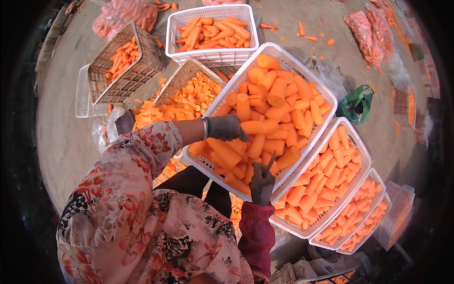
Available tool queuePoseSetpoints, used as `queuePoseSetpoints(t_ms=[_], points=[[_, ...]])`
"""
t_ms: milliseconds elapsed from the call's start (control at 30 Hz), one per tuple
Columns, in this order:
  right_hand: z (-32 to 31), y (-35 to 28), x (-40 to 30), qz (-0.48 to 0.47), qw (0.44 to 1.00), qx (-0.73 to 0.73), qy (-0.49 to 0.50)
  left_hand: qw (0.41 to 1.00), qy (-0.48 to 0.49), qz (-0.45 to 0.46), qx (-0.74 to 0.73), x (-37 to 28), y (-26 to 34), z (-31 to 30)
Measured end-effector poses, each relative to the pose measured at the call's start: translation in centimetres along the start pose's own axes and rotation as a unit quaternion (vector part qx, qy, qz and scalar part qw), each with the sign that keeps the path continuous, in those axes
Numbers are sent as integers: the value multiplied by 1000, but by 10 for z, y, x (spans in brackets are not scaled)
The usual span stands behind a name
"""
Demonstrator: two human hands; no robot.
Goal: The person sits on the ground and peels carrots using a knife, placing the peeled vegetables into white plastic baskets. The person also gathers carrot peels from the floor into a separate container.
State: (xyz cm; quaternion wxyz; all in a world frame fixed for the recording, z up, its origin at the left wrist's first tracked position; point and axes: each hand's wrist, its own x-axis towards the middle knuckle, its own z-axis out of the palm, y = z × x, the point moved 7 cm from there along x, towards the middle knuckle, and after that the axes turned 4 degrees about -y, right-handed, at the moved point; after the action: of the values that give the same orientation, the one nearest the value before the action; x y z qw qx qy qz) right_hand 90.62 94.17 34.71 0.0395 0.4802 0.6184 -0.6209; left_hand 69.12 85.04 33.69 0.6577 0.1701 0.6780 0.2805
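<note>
My left hand (228, 128), in a dark grey glove, grips a peeled carrot piece (259, 126) above a white plastic crate (303, 67) full of thick peeled carrot pieces. At the crate's near right side, my right hand (261, 184), gloved as well, is closed on a small knife (270, 161) whose blade points up and away from me. The knife's handle is mostly hidden in the fingers. Beneath both hands lie more cut carrots, some with flat ends.
Right of the crate stand several white crates (367, 152) of carrot pieces. Ahead are a white crate of whole carrots (212, 53) and a tilted brown crate (149, 58). Trimmings fill another crate (173, 76) at left. A green bag (355, 103) and bagged carrots (370, 33) lie on the ground.
</note>
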Motion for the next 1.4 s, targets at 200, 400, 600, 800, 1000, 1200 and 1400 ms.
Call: queuePoseSetpoints(t_ms=[200, 400, 600, 800, 1000, 1200, 1400], points=[[15, -30, 14, -63, 993, -85, -44, 957, 123, 158, 208, -13, 10, 28], [16, -30, 20, -177, 971, -158, -41, 959, 117, 218, 140, -27, 11, 51], [20, -30, 39, -348, 898, -265, -37, 994, -36, 96, -43, -34, 9, 63], [26, -37, 41, -20, 995, -60, -81, 964, 30, 254, 67, -36, 31, 43], [22, 3, 68, -148, 988, 53, -7, 968, 54, 229, 90, -29, 53, 42], [-23, 24, 56, 12, 996, 73, 47, 890, 383, 218, 115, -25, 45, -41], [-26, -3, 22, 42, 992, 102, 65, 811, 468, 168, 309, -5, 32, -57]])
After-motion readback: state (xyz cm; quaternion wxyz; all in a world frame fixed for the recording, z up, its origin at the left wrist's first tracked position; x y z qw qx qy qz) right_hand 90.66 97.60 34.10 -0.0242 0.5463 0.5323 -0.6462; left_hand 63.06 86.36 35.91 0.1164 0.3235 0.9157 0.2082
